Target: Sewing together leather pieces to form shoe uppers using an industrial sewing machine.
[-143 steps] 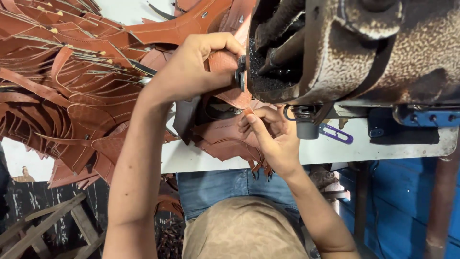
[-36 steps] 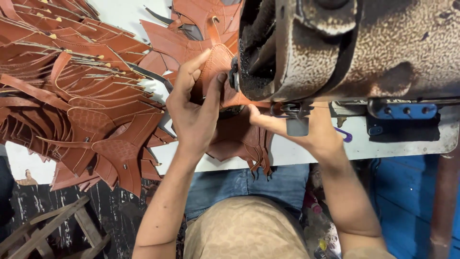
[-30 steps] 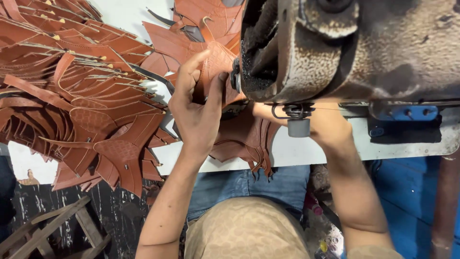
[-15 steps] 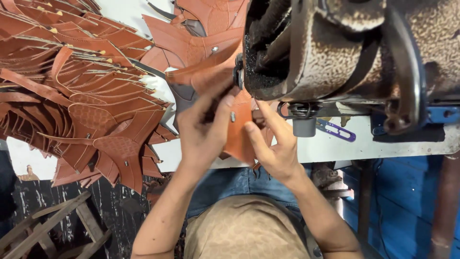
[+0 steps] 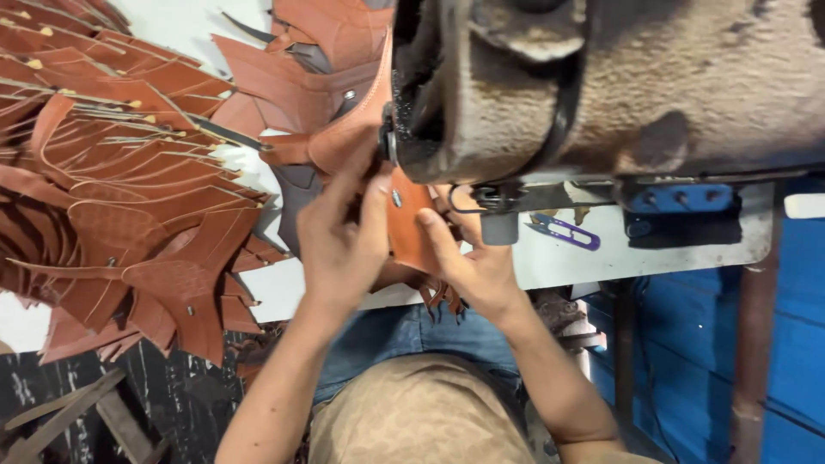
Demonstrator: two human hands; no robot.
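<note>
From the head camera, looking down: the left hand [image 5: 344, 236] lies flat with fingers stretched forward, its fingertips pressing a reddish-brown cut leather piece with a small metal stud [image 5: 411, 225] up against the underside of the worn, rust-flecked grey sewing machine head [image 5: 601, 86]. The right hand [image 5: 477, 262] is just beside it, on the other side of the same piece, thumb and forefinger closed on the leather's lower edge, so the piece is pinched between the two hands directly under the machine's front end. Both hands therefore grip this one piece; neither is free.

Doing this step well, as I judge it, means keeping the leather taut and flat between the hands, with the left fingertips steering from above and the right pinch steadying the near edge. Fingers should stay to the sides of the dark needle area just ahead of the left fingertips, which is partly hidden by the machine head, so how close they are cannot be told.

Well to the left of the left hand, a large fanned heap of similar brown leather cut-outs [image 5: 112, 180] covers the white worktable [image 5: 679, 245]; more pieces trail from the machine toward that heap. Past the right hand, a small purple-handled thread snipper [image 5: 563, 230] lies on the table, near but untouched. Below the hands are the person's blue jeans and tan shirt.
</note>
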